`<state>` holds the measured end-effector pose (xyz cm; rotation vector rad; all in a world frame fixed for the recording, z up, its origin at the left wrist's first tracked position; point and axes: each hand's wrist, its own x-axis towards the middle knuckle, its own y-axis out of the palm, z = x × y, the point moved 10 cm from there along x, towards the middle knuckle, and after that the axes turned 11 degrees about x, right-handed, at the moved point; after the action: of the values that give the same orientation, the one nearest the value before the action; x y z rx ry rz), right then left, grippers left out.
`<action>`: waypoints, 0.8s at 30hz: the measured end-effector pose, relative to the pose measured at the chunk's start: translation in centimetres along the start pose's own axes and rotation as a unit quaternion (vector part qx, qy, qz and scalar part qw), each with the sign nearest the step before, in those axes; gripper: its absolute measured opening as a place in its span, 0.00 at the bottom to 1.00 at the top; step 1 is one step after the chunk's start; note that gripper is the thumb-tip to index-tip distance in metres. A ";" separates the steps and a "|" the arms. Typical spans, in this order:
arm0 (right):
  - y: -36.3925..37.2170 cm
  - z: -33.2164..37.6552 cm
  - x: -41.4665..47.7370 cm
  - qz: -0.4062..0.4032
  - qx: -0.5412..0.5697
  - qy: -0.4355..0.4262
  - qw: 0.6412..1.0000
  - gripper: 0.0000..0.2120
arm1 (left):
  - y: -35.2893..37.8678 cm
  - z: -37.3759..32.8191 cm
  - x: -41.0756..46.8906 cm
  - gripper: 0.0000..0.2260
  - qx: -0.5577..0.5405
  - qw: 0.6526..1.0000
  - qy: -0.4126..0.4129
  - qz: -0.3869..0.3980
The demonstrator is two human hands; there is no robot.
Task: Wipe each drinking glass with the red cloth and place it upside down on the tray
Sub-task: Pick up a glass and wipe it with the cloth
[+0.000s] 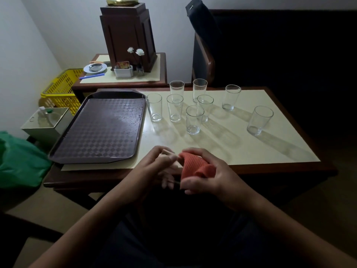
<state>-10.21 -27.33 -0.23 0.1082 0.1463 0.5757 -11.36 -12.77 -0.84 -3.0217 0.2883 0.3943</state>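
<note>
Just in front of the table's near edge, my left hand [148, 168] grips a clear drinking glass [170, 171] lying on its side; it is faint, and fingers show through it. My right hand [212, 179] presses the ribbed red cloth [195, 165] around the glass's right end. The dark checkered tray [100, 128] lies on the left part of the table with nothing on it. Several more glasses stand upright to its right, the nearest one [194, 119] mid-table and another [259, 120] far right.
The cream-topped table [251, 151] has a dark wooden rim. Behind it a side table [123, 78] carries a dark wooden box, a small dish and flowers. A yellow basket [61, 88], a grey box [46, 122] and a green bag [19, 159] sit at left. A chair [204, 55] stands behind.
</note>
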 end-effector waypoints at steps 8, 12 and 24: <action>-0.6 0.8 0.4 0.016 0.013 -0.091 0.996 0.29 | -0.5 -0.4 -0.6 0.23 0.065 0.998 -0.008 0.024; -1.0 2.2 0.0 -0.008 -0.099 -0.114 0.989 0.32 | -1.0 -1.9 -0.6 0.19 0.053 0.998 0.041 -0.005; 0.3 4.5 -1.0 0.005 -0.315 -0.262 0.912 0.37 | -0.6 -0.8 -0.4 0.21 -0.023 1.000 -0.006 0.006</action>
<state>-10.41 -27.90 4.39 -0.3676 -0.5658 0.5625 -11.37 -12.18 0.07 -3.0624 0.3020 0.4256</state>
